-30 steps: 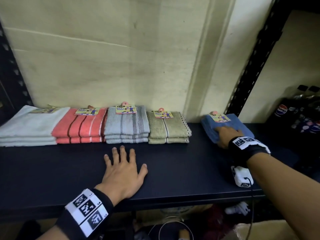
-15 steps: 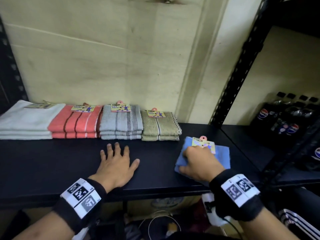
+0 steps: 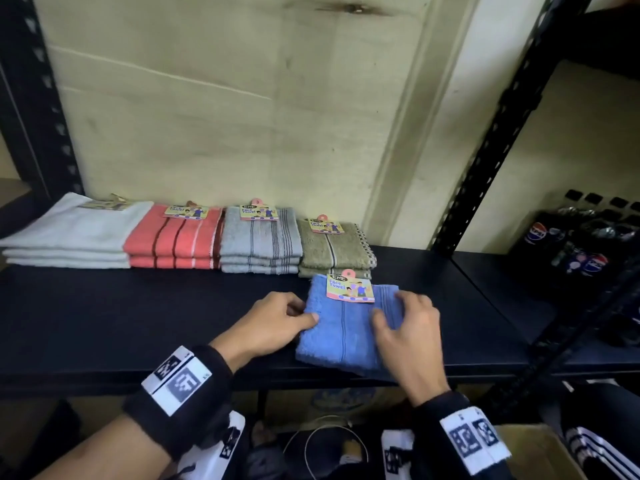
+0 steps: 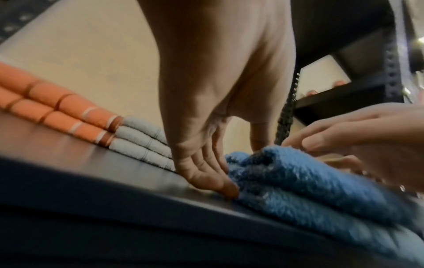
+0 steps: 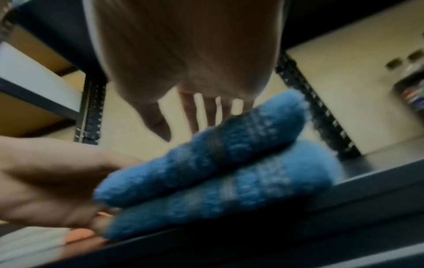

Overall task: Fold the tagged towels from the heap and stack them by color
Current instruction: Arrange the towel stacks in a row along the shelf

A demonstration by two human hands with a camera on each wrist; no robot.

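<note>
A folded blue towel [image 3: 343,330] with a paper tag [image 3: 349,288] lies near the front edge of the dark shelf [image 3: 138,313], just in front of the olive stack [image 3: 332,247]. My left hand [image 3: 298,315] pinches the towel's left edge, thumb on top and fingers tucked at its side [image 4: 206,174]. My right hand [image 3: 398,315] rests over the towel's right part with its fingers spread. In the right wrist view the blue towel [image 5: 229,163] shows two thick layers, and the right fingers [image 5: 206,116] hang straight down behind it.
Along the back wall stand folded stacks: white [image 3: 69,230], coral striped [image 3: 173,237], grey [image 3: 259,240] and olive. A black rack post [image 3: 502,133] rises at the right, with soda bottles [image 3: 581,247] beyond it. Cables and a cardboard box [image 3: 533,445] lie below the shelf.
My right hand dragged the blue towel from the shelf's far right to the middle front. My left hand left its flat rest on the shelf and took the towel's left edge.
</note>
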